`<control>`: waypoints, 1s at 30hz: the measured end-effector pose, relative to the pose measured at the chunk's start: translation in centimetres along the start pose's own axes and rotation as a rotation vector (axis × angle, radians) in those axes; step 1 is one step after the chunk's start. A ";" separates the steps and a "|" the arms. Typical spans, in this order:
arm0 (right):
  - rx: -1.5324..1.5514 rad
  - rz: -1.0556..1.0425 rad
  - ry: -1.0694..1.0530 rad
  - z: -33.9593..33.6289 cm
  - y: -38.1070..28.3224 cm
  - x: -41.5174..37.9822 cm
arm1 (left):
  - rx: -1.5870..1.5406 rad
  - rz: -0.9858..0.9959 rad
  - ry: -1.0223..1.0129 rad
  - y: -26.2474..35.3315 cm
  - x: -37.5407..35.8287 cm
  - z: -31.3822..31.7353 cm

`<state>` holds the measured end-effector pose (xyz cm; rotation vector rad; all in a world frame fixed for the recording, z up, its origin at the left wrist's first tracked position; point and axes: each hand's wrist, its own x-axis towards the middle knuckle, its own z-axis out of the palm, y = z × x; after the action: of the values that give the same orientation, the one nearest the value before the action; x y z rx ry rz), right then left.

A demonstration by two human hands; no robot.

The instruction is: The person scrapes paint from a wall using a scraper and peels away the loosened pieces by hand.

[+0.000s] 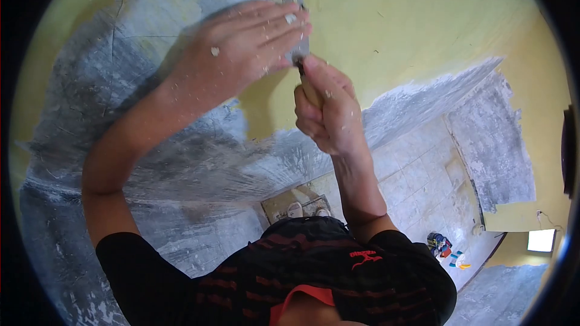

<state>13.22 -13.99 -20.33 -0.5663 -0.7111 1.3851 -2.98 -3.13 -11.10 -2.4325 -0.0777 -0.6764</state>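
Observation:
A paint scraper (297,53) with a flat metal blade and a light-coloured handle is held up against the yellow painted wall (399,18). Around its handle, the fingers of my right hand (332,105) are wrapped, with the thumb up near the blade. My left hand (241,45) lies across the blade with its fingers stretched out flat, hiding much of it. Small paint flakes stick to both hands and forearms. The blade's far edge is at a boundary between yellow paint and bare grey patches.
Bare grey plaster (84,108) spreads over the wall at left and along its lower part. Pale floor tiles (417,169) lie below, with my feet on a darker tile. A small pile of coloured items (440,245) sits on the floor at right.

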 end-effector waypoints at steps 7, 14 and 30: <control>-0.021 -0.089 -0.062 1.1 -1.7 2.3 | 0.049 0.003 0.058 -1.5 1.4 -1.0; -0.043 -0.024 -0.009 -0.3 0.1 0.7 | -0.044 -0.002 0.026 -0.2 0.1 0.4; -0.072 -0.055 -0.012 1.1 -2.3 1.1 | 0.003 -0.018 0.083 -1.2 1.6 -0.8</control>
<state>13.99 -13.18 -17.75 -0.5913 -0.7827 1.3174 -2.15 -2.78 -9.12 -2.4002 -0.0670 -0.7832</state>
